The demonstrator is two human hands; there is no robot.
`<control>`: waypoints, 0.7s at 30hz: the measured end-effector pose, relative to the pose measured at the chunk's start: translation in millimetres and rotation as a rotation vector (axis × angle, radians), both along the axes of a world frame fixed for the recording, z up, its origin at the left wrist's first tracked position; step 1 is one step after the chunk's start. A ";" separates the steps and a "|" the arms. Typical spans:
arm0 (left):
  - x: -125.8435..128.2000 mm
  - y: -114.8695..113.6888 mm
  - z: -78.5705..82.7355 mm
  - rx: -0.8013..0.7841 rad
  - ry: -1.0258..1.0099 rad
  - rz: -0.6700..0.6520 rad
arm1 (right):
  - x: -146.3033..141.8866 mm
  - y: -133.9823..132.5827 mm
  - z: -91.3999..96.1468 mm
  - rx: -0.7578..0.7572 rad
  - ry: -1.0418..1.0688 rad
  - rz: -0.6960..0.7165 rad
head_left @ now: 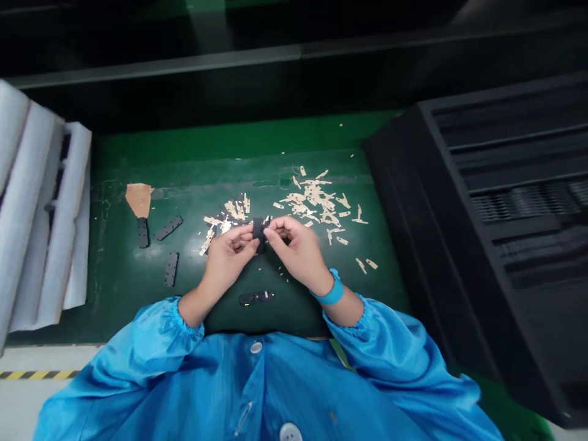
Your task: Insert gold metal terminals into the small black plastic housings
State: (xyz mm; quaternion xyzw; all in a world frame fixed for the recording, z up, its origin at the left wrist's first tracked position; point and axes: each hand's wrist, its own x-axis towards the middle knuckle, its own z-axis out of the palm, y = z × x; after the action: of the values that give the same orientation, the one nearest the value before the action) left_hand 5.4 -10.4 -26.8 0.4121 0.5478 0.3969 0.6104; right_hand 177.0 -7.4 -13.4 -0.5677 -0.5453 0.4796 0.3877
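Both hands meet over the green mat (119, 275) and pinch one small black flat part (259, 233) between them. My left hand (228, 254) grips its left side with thumb and fingers closed. My right hand (296, 245) pinches its right edge; a blue band is on that wrist. Beyond the hands lies a scatter of several tan peeled strips (312, 202). Another black part (256, 298) lies on the mat between my forearms.
Three black parts (168, 228) lie at the left of the mat, one beside a brown paper scrap (138, 198). White foam sheets (41, 220) stand at the far left. A large black slotted tray (505, 202) fills the right side.
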 end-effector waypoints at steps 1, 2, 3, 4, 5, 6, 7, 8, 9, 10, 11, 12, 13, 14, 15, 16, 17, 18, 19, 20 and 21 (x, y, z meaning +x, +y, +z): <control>0.5 -0.5 -1.5 -0.004 -0.001 0.004 | 0.1 -0.3 0.1 -0.005 -0.017 0.000; 0.7 -0.9 -2.8 -0.009 -0.007 0.010 | 0.2 -0.6 0.1 -0.007 -0.031 0.002; 0.9 -1.3 -3.8 -0.014 -0.015 0.015 | 0.3 -0.8 -0.1 -0.005 -0.042 0.004; 0.9 -1.6 -4.5 -0.018 -0.022 0.020 | 0.4 -0.9 -0.3 -0.001 -0.050 0.007; 1.0 -1.8 -4.9 -0.019 -0.022 0.026 | 0.3 -1.1 -0.6 0.004 -0.054 0.011; 1.0 -2.1 -5.2 -0.017 -0.015 0.031 | 0.2 -1.2 -0.8 0.011 -0.055 0.014; 1.1 -2.3 -5.3 -0.011 -0.003 0.035 | 0.1 -1.3 -1.0 0.017 -0.055 0.017; 1.3 -2.6 -5.2 -0.002 0.009 0.038 | -0.1 -1.3 -1.1 0.022 -0.054 0.018; 1.6 -2.8 -5.1 0.009 0.021 0.038 | -0.2 -1.3 -1.1 0.028 -0.053 0.021; 1.8 -3.0 -5.0 0.021 0.032 0.037 | -0.3 -1.3 -1.0 0.033 -0.055 0.022; 2.1 -3.1 -5.0 0.034 0.042 0.033 | -0.3 -1.1 -1.0 0.039 -0.058 0.022; 2.3 -3.1 -4.9 0.047 0.053 0.025 | -0.2 -0.9 -1.0 0.044 -0.061 0.022; 2.4 -3.1 -5.0 0.060 0.065 0.017 | -0.2 -0.7 -1.0 0.047 -0.062 0.022; 2.4 -3.0 -5.0 0.071 0.077 0.006 | 0.0 -0.5 -1.0 0.047 -0.064 0.022; 2.4 -2.9 -5.1 0.081 0.088 -0.005 | 0.1 -0.3 -1.1 0.043 -0.066 0.021; 2.3 -2.7 -5.2 0.089 0.097 -0.014 | 0.2 -0.1 -1.2 0.037 -0.069 0.020; 2.2 -2.6 -5.3 0.096 0.103 -0.021 | 0.2 0.0 -1.3 0.029 -0.072 0.021; 2.0 -2.4 -5.3 0.100 0.105 -0.027 | 0.3 0.1 -1.4 0.023 -0.075 0.021; 1.9 -2.4 -5.2 0.103 0.106 -0.031 | 0.3 0.2 -1.6 0.019 -0.075 0.021; 1.8 -2.4 -5.1 0.105 0.105 -0.035 | 0.2 0.2 -1.7 0.018 -0.073 0.023; 1.7 -2.4 -4.9 0.106 0.104 -0.039 | 0.2 0.2 -1.8 0.018 -0.067 0.025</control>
State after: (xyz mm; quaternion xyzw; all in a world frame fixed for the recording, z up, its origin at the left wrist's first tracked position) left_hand 7.2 -12.9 -31.7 0.4745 0.5487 0.3916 0.5661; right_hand 177.3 -7.3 -15.2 -0.5731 -0.5694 0.4600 0.3683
